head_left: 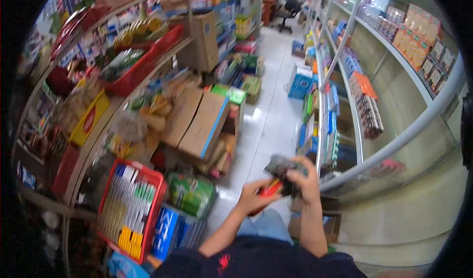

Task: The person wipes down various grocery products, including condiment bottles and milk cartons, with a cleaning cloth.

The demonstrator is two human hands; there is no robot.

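Observation:
In front of my body, over the aisle floor, both hands are close together. My left hand (250, 197) is closed around a small red-and-yellow packet (271, 189); its exact kind is blurred. Beside it, my right hand (306, 180) grips a dark grey, crumpled bundle (279, 164), perhaps plastic or cloth, which I cannot make out. The bundle and the red packet touch or overlap. Fingers hide part of both.
A red tray (160, 179) of small boxes stands at lower left, near a green pack (190, 194). A large cardboard box (189, 120) sits on the left shelves. White-framed shelves (389, 46) with boxed goods line the right. A tiled aisle (271, 90) leads to an office chair (289, 13).

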